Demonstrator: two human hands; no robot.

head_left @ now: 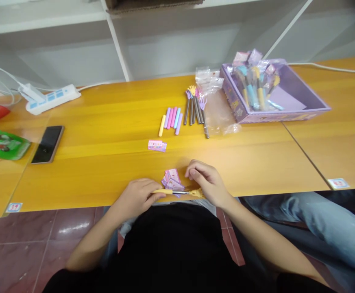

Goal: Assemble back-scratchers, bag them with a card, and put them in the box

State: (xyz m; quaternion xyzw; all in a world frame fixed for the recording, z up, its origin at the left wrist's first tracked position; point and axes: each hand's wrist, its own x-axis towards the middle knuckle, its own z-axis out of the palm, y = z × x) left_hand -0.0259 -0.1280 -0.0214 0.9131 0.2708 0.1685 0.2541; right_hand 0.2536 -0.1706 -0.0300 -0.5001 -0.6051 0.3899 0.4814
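Observation:
At the near edge of the yellow wooden table [110, 122], my left hand [137, 197] is closed on the yellow handle of a small back-scratcher stick [173, 192]. Its metal shaft runs right to a yellow claw head, which my right hand [209, 183] pinches with curled fingers. A small pile of pink and purple paper cards [171, 178] lies on the table just behind the stick, between my hands.
Pastel handles [171, 119] and metal claw sticks [195, 108] lie at the table's middle, beside clear bags [216, 101]. A purple box [287, 108] of packed sticks stands right. One card [157, 145], a phone [48, 143] and a power strip [52, 97] lie left. Another person's jeans-clad leg [317, 219] is right.

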